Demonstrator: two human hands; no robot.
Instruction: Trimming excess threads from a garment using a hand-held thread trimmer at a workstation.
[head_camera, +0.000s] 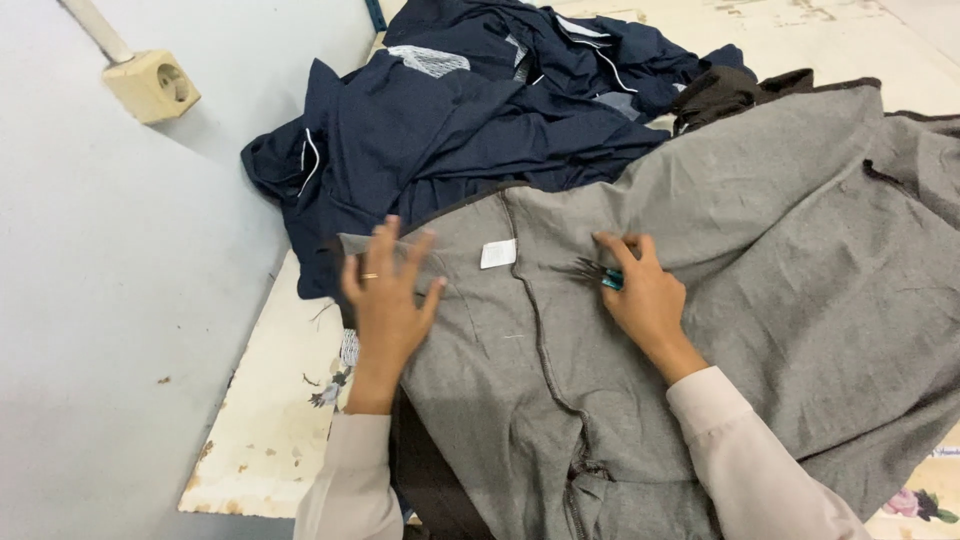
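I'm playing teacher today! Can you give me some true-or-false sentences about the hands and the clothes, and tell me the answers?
1. The left hand lies flat on the grey garment. True.
2. The right hand holds a pencil. False: it holds small snips with teal handles.
3. A white label sits on the grey garment. True.
4. The navy garment lies on top of the grey one. False: it is heaped behind it.
5. The left hand wears a ring. True.

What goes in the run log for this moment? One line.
left hand flat on grey garment | right hand holds snips on it | navy garments behind
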